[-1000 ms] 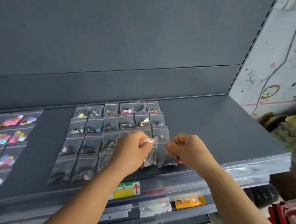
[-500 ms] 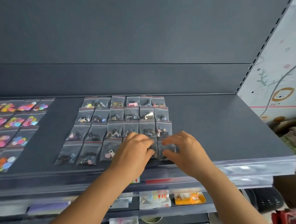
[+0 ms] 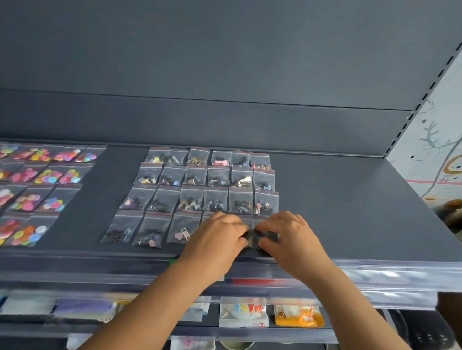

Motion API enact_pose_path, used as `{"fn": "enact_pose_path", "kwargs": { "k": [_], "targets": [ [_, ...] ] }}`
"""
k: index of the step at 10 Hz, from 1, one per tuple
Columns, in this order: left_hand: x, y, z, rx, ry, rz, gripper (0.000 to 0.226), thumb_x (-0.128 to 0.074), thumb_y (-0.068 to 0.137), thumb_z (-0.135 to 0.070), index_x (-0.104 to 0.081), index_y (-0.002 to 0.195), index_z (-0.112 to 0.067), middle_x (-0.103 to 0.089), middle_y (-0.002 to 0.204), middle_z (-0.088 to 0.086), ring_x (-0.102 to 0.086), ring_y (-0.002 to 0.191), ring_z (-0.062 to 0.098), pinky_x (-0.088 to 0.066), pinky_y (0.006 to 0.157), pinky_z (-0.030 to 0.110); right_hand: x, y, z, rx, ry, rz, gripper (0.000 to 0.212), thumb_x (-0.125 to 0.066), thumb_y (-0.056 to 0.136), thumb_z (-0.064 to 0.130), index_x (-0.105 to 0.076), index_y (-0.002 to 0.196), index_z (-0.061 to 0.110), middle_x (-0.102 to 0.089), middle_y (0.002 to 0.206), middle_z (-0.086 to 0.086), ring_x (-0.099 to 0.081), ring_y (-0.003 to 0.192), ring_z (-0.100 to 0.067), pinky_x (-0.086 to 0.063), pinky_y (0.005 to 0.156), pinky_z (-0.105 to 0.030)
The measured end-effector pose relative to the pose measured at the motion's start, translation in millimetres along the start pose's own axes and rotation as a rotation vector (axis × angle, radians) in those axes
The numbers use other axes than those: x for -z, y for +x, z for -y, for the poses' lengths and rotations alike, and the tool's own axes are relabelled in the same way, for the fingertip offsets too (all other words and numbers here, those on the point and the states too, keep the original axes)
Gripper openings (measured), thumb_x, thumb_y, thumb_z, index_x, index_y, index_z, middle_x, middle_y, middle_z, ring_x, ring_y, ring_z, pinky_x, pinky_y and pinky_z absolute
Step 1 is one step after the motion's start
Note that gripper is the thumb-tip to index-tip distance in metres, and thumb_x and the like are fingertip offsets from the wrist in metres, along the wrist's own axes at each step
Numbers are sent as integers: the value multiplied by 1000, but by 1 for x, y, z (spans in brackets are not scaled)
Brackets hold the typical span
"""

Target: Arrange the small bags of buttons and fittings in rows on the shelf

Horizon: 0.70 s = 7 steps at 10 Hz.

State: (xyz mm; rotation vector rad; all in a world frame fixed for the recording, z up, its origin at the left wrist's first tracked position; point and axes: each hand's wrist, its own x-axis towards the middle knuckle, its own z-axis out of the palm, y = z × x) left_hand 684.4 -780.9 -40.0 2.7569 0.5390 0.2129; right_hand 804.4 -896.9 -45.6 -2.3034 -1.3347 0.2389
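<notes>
Small clear bags of dark metal fittings (image 3: 192,196) lie in a neat grid of rows on the dark grey shelf (image 3: 345,210). At the right end of the front row, my left hand (image 3: 217,239) and my right hand (image 3: 288,236) sit side by side low on the shelf. Their curled fingers pinch two small bags (image 3: 258,238) between them, down at the shelf surface. Both hands hide most of these bags and the row's right end.
Bags of colourful buttons (image 3: 32,183) fill the shelf's left part in rows. A clear price strip (image 3: 381,275) runs along the front edge. Lower shelves hold packets, one white (image 3: 243,312) and one orange (image 3: 299,316). A patterned wall (image 3: 451,135) stands at right.
A second ago both hands held the two bags up above the front row. They have come down and forward, and the bags are now at the shelf surface.
</notes>
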Motion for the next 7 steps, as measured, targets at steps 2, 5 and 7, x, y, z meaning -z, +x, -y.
{"fn": "enact_pose_path", "kwargs": {
  "k": [2, 5, 7],
  "targets": [
    [-2, 1, 1, -12, 28, 5, 32, -46, 98, -29, -60, 125, -18, -55, 127, -6, -43, 114, 16, -37, 95, 28, -1, 2, 1, -9, -5, 2, 21, -62, 86, 20, -71, 104, 22, -59, 114, -3, -51, 105, -23, -42, 91, -29],
    [7, -3, 4, -10, 2, 1, 37, -46, 98, -29, -54, 131, -14, -52, 132, -2, -41, 121, 17, -35, 99, 29, 1, 0, 6, -37, -19, -20, 27, -65, 85, 20, -69, 111, 24, -60, 114, 2, -54, 105, -20, -46, 87, -28],
    [40, -24, 20, 98, -96, -132, 48, -43, 98, -37, -37, 144, -25, -41, 144, -9, -34, 132, 9, -29, 107, 23, 8, 3, 27, -22, 61, -123, 29, -64, 86, 27, -65, 115, 28, -59, 121, 8, -54, 111, -14, -42, 89, -22]
  ]
}}
